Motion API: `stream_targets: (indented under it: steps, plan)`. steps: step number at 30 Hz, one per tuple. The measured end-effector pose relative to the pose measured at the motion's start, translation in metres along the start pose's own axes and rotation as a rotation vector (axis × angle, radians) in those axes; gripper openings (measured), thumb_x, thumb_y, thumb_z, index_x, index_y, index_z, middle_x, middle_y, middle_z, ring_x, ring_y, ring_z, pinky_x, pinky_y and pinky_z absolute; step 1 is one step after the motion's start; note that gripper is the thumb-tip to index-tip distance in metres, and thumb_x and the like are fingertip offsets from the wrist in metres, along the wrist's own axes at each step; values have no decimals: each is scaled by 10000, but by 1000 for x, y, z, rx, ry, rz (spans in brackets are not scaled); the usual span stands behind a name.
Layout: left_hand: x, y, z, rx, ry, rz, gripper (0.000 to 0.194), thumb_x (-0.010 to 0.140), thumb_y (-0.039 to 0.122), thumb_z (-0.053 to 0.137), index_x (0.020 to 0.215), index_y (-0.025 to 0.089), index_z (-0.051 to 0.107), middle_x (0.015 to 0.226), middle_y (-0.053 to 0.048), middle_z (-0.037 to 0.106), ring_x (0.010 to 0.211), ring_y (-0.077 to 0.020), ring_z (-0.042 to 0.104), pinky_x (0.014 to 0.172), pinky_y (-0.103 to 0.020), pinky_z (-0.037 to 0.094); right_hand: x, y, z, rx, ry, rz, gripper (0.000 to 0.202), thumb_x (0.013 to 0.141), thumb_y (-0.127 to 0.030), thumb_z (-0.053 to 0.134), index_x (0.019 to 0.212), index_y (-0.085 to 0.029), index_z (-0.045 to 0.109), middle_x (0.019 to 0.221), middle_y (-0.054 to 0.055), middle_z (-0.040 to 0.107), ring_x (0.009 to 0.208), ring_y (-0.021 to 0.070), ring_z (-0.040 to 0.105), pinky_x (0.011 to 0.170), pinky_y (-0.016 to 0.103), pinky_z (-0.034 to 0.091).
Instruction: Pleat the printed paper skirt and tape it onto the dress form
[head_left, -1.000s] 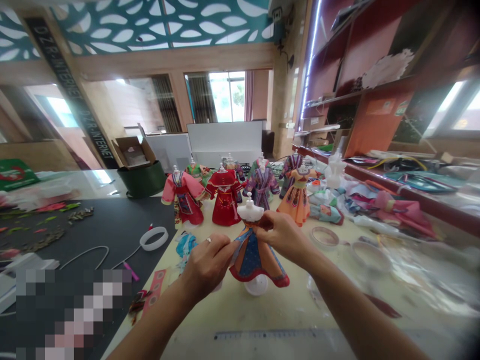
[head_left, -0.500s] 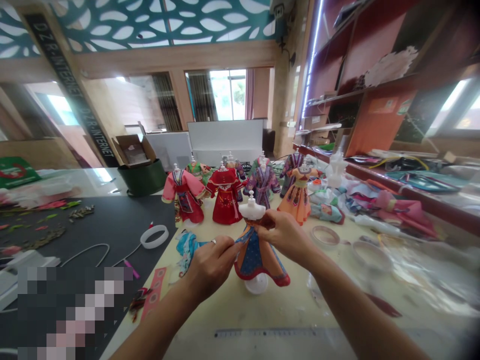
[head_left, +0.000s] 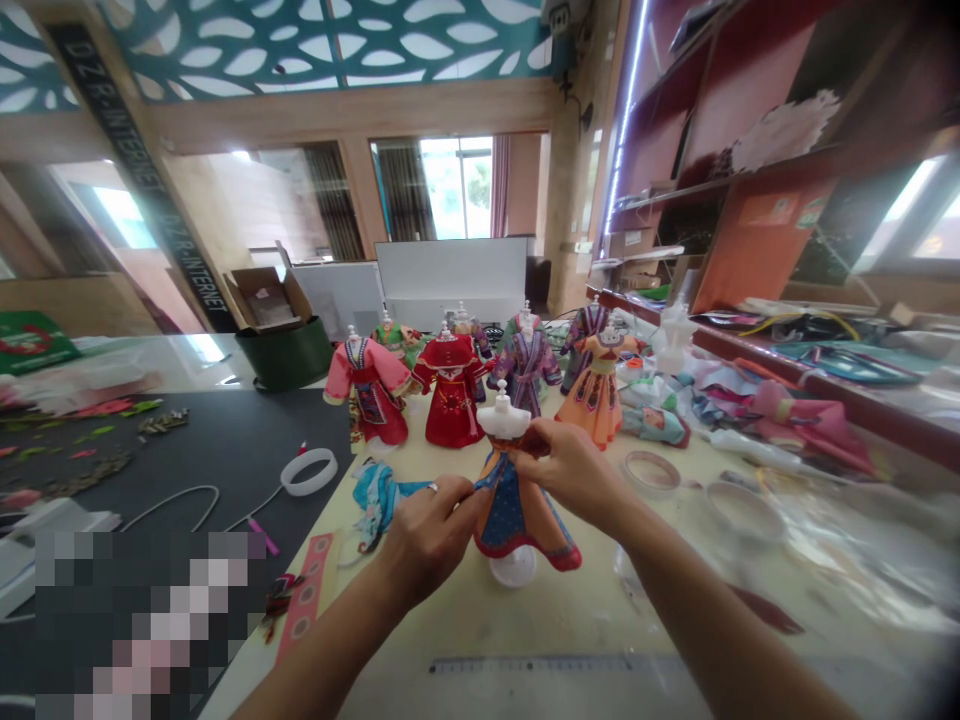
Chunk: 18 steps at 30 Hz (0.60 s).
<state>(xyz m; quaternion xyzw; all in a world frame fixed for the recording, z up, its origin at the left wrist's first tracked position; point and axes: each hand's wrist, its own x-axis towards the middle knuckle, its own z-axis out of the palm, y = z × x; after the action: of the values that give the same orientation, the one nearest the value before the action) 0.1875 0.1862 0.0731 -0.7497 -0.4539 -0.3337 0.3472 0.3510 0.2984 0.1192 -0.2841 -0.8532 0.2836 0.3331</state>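
A small white mannequin stands upright on a round white base, wearing an orange and blue doll skirt with a red hem. My left hand, with a ring on one finger, pinches the skirt's fabric at its left side. At the waist, my right hand is closed on the skirt's upper edge, just below the mannequin's bust; its fingertips are partly hidden. Beside my left hand lies a bright blue cloth piece.
Several dressed mannequins stand behind, including one in a red dress and one in an orange dress. Tape rolls, plastic film and fabric lie to the right. A clear ruler lies in front; a white ring sits left.
My left hand has shifted slightly to the right, and the skirt's left side has drawn in a little. My right hand stays at the waist.
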Motion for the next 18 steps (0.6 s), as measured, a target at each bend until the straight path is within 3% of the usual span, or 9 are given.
stream_targets:
  steps: [7, 18]
  plan:
    - [-1, 2, 1, 38, -5, 13, 90, 825, 104, 543, 894, 142, 586, 753, -56, 635, 667, -143, 605, 578, -242, 485, 0, -2, -1, 7, -2, 4, 68, 774, -205, 579, 769, -153, 623, 707, 18, 626, 674, 167, 580, 559, 237, 408]
    - [-20, 4, 11, 55, 14, -31, 179, 819, 101, 566, 987, 158, 588, 804, -63, 661, 703, -156, 638, 603, -257, 507, 1, -1, -1, -34, 14, 24, 67, 759, -207, 575, 714, -160, 590, 669, 6, 609, 642, 158, 564, 547, 238, 394]
